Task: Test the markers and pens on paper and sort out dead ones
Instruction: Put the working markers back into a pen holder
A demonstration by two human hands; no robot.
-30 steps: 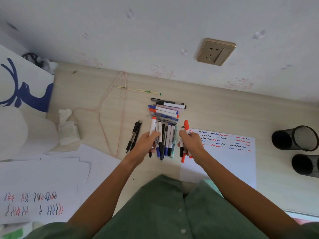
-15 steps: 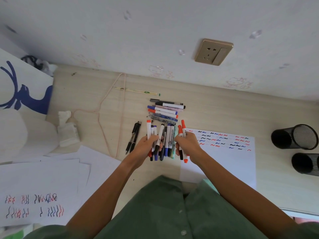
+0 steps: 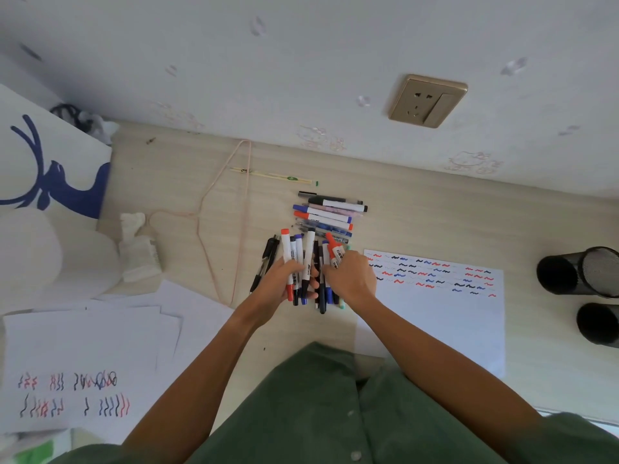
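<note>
A pale wood-grain counter (image 3: 435, 222) runs along a white wall that carries a brass-coloured socket plate (image 3: 427, 101).

The left hand (image 3: 281, 283) has its fingers curled around a bunch of white-barrelled markers with red, blue and black caps (image 3: 296, 259), which stand fanned with their caps pointing toward the wall. The right hand (image 3: 351, 279), just beside it, pinches a white marker with an orange-red cap (image 3: 333, 251), tilted toward the left hand's bunch; its other fingers lie over a row of dark pens and markers (image 3: 323, 296) resting on the counter between the two hands.

Just beyond the hands, toward the wall, a stack of markers and pens lying crosswise (image 3: 330, 214) sits on the counter. Two black pens (image 3: 268, 259) lie to the left of the left hand. To the right of the right hand a white sheet of paper with rows of red, blue and black squiggles (image 3: 435, 296) lies flat. At the counter's right edge lie two black mesh pen cups (image 3: 579, 271) on their sides. Toward the left are a thin pink wire hanger (image 3: 224, 209), a pair of wrapped chopsticks (image 3: 274, 175) near the wall, a crumpled white tissue pack (image 3: 137, 249), and loose white sheets with coloured test strokes (image 3: 83, 363) at the near left corner.
</note>
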